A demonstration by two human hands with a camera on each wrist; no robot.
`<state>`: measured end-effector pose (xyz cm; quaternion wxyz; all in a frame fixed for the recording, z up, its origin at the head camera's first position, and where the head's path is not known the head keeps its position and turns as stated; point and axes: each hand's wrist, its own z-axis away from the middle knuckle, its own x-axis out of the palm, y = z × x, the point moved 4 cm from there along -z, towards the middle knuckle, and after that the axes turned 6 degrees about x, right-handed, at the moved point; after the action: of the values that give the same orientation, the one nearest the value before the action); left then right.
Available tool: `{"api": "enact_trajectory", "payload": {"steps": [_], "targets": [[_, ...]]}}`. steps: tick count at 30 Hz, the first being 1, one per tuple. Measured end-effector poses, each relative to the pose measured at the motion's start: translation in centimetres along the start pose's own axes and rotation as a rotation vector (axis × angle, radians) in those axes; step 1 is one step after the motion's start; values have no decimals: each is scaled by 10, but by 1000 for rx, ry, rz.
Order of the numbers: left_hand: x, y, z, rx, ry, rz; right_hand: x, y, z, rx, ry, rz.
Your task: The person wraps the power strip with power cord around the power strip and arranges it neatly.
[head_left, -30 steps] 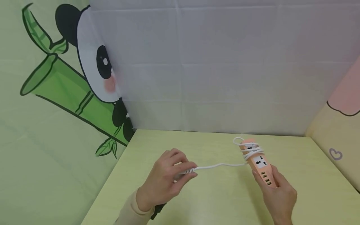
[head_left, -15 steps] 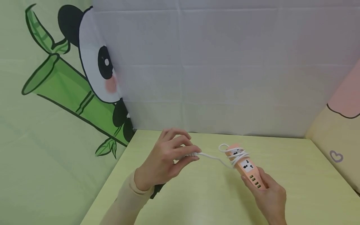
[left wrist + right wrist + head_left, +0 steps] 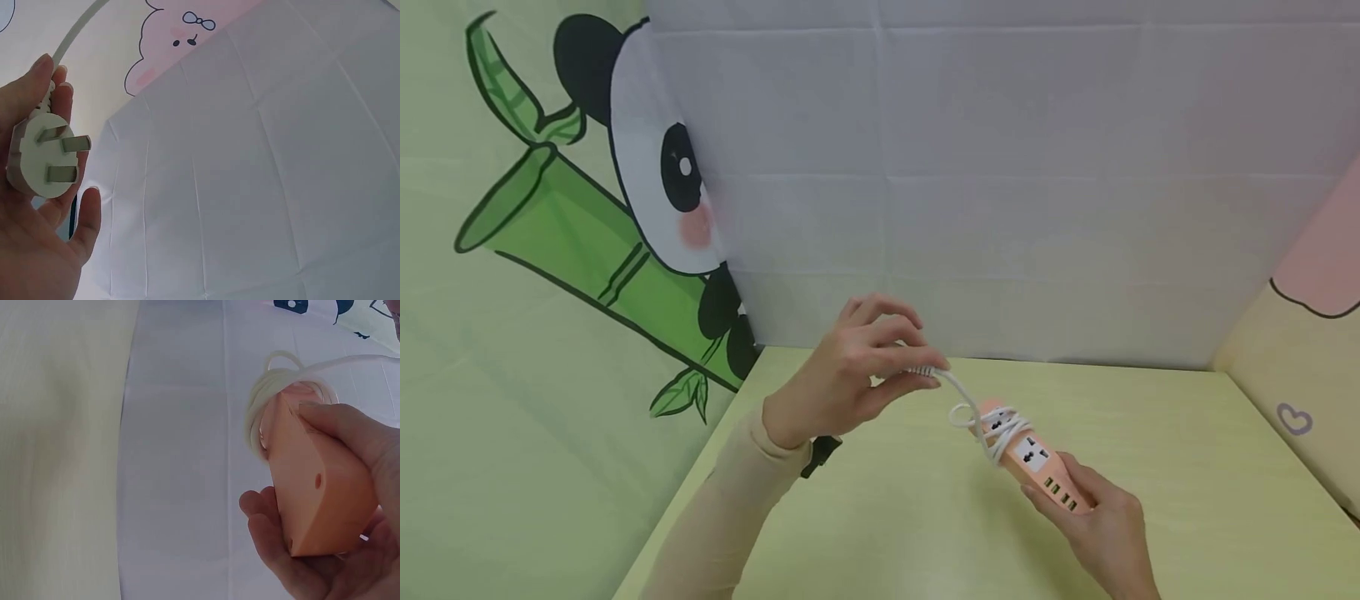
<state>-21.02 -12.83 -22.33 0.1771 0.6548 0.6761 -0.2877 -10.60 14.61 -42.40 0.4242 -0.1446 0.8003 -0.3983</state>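
Observation:
My left hand pinches a white three-pin plug at its cord end, between thumb and fingers. From the plug a white cord runs down to an orange power strip. Several turns of the cord are wound round the strip's far end, and one small loop sticks out there. My right hand grips the strip by its near end, beside the USB ports. The strip is tilted and held above the table, sockets facing up toward the head view. In the right wrist view its orange underside and end show.
Below both hands lies a pale yellow table. A grey-white cloth hangs behind it. On the left stands a green backdrop with a panda and bamboo print; a cream and pink one is at the right.
My left hand has risen with the plug. My right hand has brought the strip leftward and slightly down, nearer the left hand. The cord between them went from nearly straight to bent.

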Motion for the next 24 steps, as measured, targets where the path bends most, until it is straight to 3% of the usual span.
{"api": "enact_trajectory", "payload": {"steps": [5,15,24], "targets": [[2,-11,-10,-15,-14,31,-1,-4,0,-48,-46,-21],[22,-37,-16,-51,-7,74,2,-5,-1,-24,-242,-103],[40,-58,-17,-89,9,91,4,-8,-4,-170,-322,-143]]}}
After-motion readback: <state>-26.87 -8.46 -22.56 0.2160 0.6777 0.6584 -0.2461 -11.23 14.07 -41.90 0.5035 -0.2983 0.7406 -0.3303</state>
